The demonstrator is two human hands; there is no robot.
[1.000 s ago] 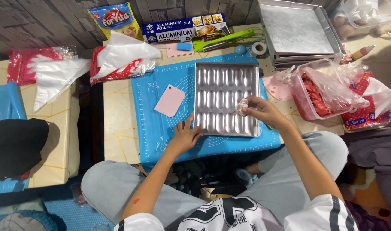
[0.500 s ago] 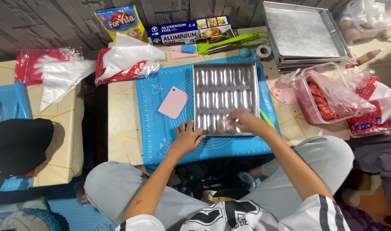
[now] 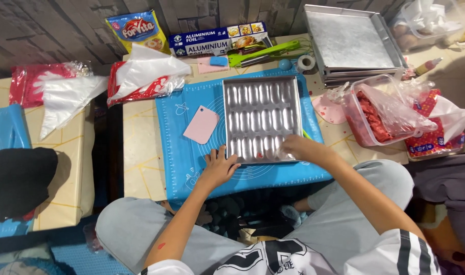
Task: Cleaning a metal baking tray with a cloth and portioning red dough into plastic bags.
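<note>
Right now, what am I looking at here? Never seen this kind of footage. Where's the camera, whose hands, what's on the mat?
There is no machine: a seated person works with bare hands, and one camera on their head looks down.

A metal mould tray with rows of oval hollows lies on a blue mat on a low table. The left hand rests flat on the mat at the tray's near corner. The right hand is over the tray's near right hollows; whether it holds anything is too blurred to tell.

Also there: a pink scraper on the mat, stacked baking trays, a foil box and a tub of red filling.
</note>
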